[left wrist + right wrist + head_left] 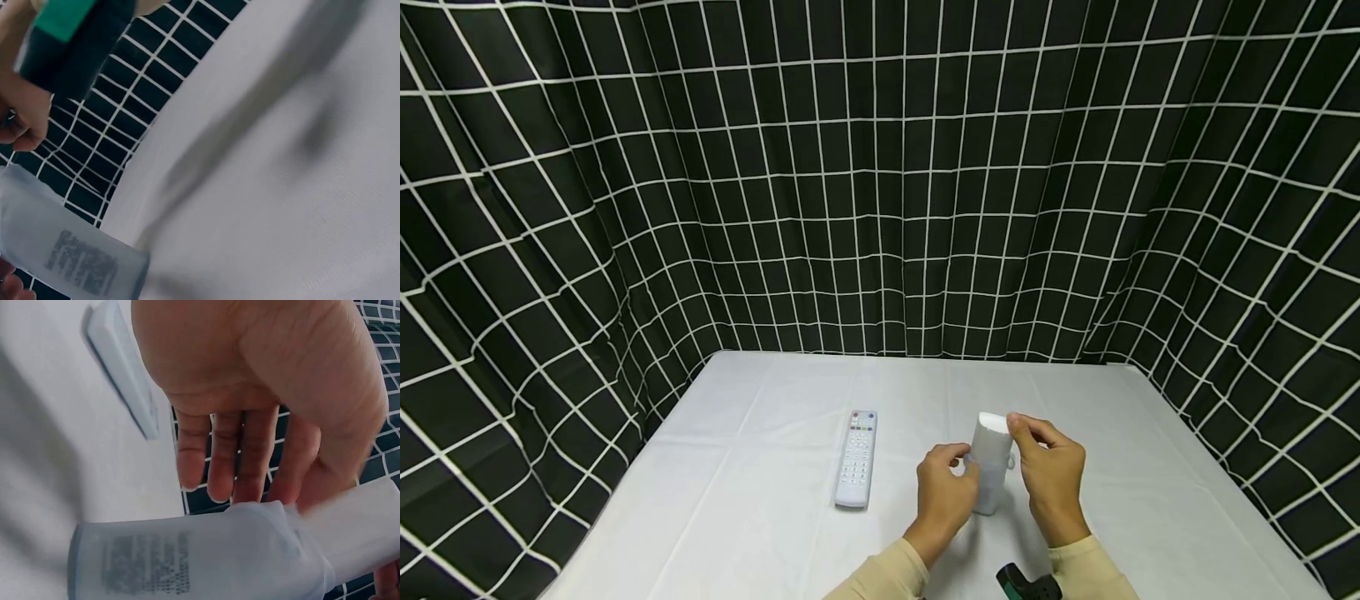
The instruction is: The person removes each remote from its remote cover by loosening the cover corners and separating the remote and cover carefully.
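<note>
A white remote control (991, 438), its plain back toward me, stands nearly upright, its lower part inside a translucent sleeve (989, 482). Printed text shows on the lower part of the sleeve in both wrist views. My right hand (1054, 471) pinches the remote's top end between thumb and fingers. From the left, my left hand (943, 493) pinches the sleeve close to its mouth; in the right wrist view the left thumb and fingertips meet the sleeve's loose upper edge (275, 515). Some left fingertips are hidden behind the sleeve.
A second white remote control (856, 458) lies face up on the white-covered table (760, 467), left of my hands. A black curtain with white grid lines (902, 183) surrounds the table's back and sides. A black and green strap (1026, 583) sits at my right wrist.
</note>
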Tool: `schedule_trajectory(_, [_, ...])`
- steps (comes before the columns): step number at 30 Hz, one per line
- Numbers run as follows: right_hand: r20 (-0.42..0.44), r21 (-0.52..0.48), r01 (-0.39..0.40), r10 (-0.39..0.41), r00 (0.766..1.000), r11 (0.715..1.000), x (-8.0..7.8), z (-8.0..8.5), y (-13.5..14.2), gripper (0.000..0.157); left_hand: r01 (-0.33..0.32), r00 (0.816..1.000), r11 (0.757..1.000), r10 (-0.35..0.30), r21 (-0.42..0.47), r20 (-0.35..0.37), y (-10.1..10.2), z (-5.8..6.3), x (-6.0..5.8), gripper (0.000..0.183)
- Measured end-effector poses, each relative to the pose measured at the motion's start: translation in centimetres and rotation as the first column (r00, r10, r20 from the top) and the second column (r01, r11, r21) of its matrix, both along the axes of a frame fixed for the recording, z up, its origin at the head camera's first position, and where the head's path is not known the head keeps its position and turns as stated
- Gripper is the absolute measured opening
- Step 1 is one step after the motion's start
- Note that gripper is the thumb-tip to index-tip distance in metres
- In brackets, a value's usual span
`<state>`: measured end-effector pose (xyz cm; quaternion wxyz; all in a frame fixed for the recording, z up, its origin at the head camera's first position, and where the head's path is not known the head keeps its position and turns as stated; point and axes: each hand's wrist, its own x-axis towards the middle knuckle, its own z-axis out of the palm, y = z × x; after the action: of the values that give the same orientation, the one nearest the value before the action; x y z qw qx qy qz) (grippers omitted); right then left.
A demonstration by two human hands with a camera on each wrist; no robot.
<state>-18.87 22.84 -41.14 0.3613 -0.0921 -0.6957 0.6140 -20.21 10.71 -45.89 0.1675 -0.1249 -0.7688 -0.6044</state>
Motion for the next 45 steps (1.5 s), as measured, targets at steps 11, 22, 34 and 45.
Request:
schedule_trajectory(11, [0.018,-0.005,0.016,-0.016,1.0,1.0,0.0,-0.1,-0.4,0.023,-0.1,0.994,0.975,0.089,-0.2,-0.06,0.8,-0.1,0.3,0.055])
schedule_trajectory(22, [0.028,-0.021,-0.012,0.012,1.0,1.0,0.2,0.3,-0.6,0.023,-0.268,0.941,0.921,0.188,-0.282,-0.28,1.4,-0.1,-0.1,0.043])
schedule_trajectory(34, [0.091,0.084,-0.284,0.277,0.957,0.955,0.8,0.3,0.6,0.027,-0.061,0.985,0.94,0.002,-0.334,-0.175,0.7,0.7,-0.8,0.032])
schedule_trajectory(45, [0.072,0.175,-0.576,0.573,0.816,0.799,0.6,0.2,1.7,0.037,0.071,0.988,0.939,-0.113,-0.335,-0.105,0.0,0.5,-1.1,0.036])
